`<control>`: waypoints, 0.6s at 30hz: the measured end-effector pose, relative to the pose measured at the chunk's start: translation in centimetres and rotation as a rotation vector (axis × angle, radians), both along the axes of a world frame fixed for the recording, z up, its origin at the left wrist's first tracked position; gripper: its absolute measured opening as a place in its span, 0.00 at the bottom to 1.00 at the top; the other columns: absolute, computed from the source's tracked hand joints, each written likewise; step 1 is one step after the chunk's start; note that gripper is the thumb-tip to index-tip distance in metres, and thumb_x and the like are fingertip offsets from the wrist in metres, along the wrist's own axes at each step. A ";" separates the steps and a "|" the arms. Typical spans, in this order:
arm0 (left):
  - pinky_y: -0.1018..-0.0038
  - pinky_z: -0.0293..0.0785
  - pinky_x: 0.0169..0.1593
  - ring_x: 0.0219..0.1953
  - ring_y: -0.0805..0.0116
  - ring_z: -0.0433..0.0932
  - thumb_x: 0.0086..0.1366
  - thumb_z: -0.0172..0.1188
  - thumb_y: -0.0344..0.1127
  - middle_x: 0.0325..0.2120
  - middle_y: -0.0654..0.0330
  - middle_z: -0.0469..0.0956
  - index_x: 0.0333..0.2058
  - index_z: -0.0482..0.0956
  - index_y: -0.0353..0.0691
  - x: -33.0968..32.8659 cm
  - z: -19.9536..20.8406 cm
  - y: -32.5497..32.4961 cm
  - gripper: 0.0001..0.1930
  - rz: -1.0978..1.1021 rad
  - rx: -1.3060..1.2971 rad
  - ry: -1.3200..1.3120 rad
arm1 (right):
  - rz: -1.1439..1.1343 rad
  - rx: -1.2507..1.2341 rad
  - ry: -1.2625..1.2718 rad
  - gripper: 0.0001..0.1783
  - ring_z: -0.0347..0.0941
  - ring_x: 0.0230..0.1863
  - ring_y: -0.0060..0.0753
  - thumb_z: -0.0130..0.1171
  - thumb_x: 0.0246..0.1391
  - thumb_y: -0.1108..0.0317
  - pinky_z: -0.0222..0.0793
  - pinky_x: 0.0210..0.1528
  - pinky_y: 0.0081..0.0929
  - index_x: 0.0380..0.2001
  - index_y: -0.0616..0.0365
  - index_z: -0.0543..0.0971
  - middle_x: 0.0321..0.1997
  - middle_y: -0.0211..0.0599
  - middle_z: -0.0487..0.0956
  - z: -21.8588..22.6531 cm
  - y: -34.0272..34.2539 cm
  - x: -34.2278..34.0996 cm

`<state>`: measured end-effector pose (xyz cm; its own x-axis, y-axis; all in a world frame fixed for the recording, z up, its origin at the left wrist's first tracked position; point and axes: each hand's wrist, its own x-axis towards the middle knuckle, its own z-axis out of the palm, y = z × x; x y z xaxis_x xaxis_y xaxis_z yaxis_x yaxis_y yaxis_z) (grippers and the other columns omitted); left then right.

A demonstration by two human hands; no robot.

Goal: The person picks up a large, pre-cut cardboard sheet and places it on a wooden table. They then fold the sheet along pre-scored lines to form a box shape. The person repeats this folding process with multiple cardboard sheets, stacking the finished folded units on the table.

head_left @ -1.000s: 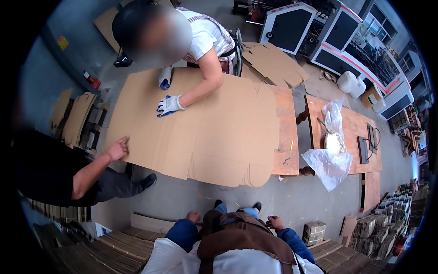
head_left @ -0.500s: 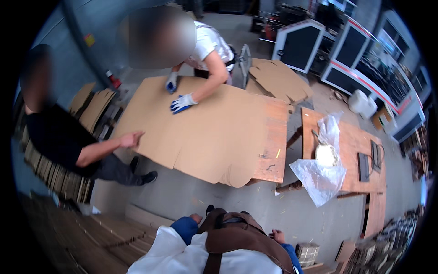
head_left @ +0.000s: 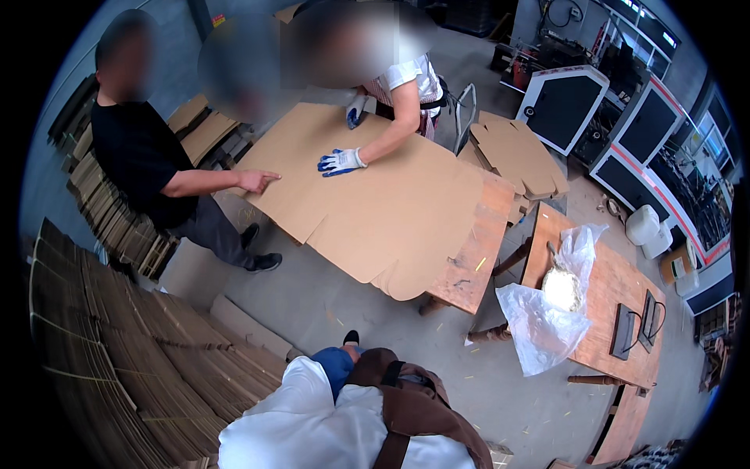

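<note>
My left hand [head_left: 354, 351] hangs low by the brown apron [head_left: 418, 410], just past a blue sleeve cuff [head_left: 331, 367]. Only a sliver of it shows, and its fingers cannot be made out. My right hand is out of sight. Ahead of me, beyond reach of the visible hand, a large cardboard sheet [head_left: 391, 211] lies over a wooden table [head_left: 476, 250]. A co-worker's gloved hand [head_left: 341, 162] rests flat on the sheet, with a second gloved hand [head_left: 357, 109] farther back. Another person's bare hand [head_left: 258, 180] points at its left edge.
To the right stands a second wooden table [head_left: 601, 313] with a plastic bag [head_left: 547, 328], a white mass [head_left: 561, 289] and dark flat tools [head_left: 623, 331]. Stacked cardboard [head_left: 141, 352] fills the lower left. More cut cardboard [head_left: 519, 152] lies behind; white-framed machinery [head_left: 566, 105] stands at the far right.
My view has turned left, so the tables appear farther right and the left-hand cardboard stacks show more. My right hand has left the view. The bare pointing hand stays over the sheet's left edge.
</note>
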<state>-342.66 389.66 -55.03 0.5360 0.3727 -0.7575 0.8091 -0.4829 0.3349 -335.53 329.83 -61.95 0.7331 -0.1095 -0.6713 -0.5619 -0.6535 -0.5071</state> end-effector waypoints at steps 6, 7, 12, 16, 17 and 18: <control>0.57 0.71 0.55 0.49 0.45 0.77 0.61 0.56 0.53 0.44 0.45 0.80 0.40 0.84 0.38 -1.6 -0.2 -0.1 0.23 0.011 0.116 -0.010 | 0.022 0.040 0.001 0.21 0.77 0.35 0.36 0.62 0.56 0.56 0.73 0.40 0.35 0.38 0.69 0.82 0.33 0.47 0.84 -0.9 0.3 1.2; 0.57 0.71 0.54 0.48 0.45 0.77 0.61 0.57 0.53 0.43 0.44 0.80 0.39 0.84 0.37 -1.4 0.1 0.1 0.23 0.022 0.105 0.014 | 0.014 0.047 0.013 0.21 0.77 0.35 0.36 0.62 0.56 0.57 0.73 0.40 0.35 0.38 0.68 0.82 0.33 0.47 0.84 -1.1 0.6 1.5; 0.56 0.72 0.53 0.47 0.42 0.78 0.60 0.58 0.54 0.42 0.41 0.80 0.36 0.85 0.36 -1.5 0.0 1.6 0.24 0.084 0.115 0.017 | -0.052 0.086 0.036 0.19 0.78 0.35 0.35 0.61 0.58 0.58 0.74 0.40 0.34 0.39 0.67 0.82 0.34 0.47 0.84 -2.1 2.4 3.0; 0.55 0.71 0.52 0.45 0.41 0.78 0.60 0.57 0.51 0.40 0.41 0.80 0.35 0.85 0.36 -0.3 -0.9 3.6 0.21 0.014 0.065 -0.038 | -0.055 0.113 0.041 0.21 0.79 0.36 0.37 0.60 0.59 0.58 0.75 0.40 0.36 0.43 0.68 0.79 0.36 0.48 0.83 -1.2 4.2 4.3; 0.54 0.71 0.52 0.45 0.40 0.78 0.60 0.57 0.50 0.39 0.41 0.81 0.34 0.85 0.37 -0.7 -1.6 4.6 0.21 0.008 0.054 -0.032 | -0.041 0.120 0.053 0.21 0.79 0.36 0.37 0.60 0.59 0.58 0.75 0.40 0.36 0.43 0.69 0.78 0.36 0.48 0.83 -0.8 5.5 4.5; 0.54 0.71 0.52 0.44 0.40 0.78 0.60 0.57 0.50 0.38 0.41 0.81 0.34 0.85 0.37 -1.3 -2.1 5.6 0.20 0.002 0.043 -0.026 | -0.025 0.125 0.062 0.22 0.79 0.36 0.38 0.59 0.59 0.58 0.75 0.40 0.37 0.44 0.69 0.78 0.36 0.48 0.83 -0.5 6.8 4.6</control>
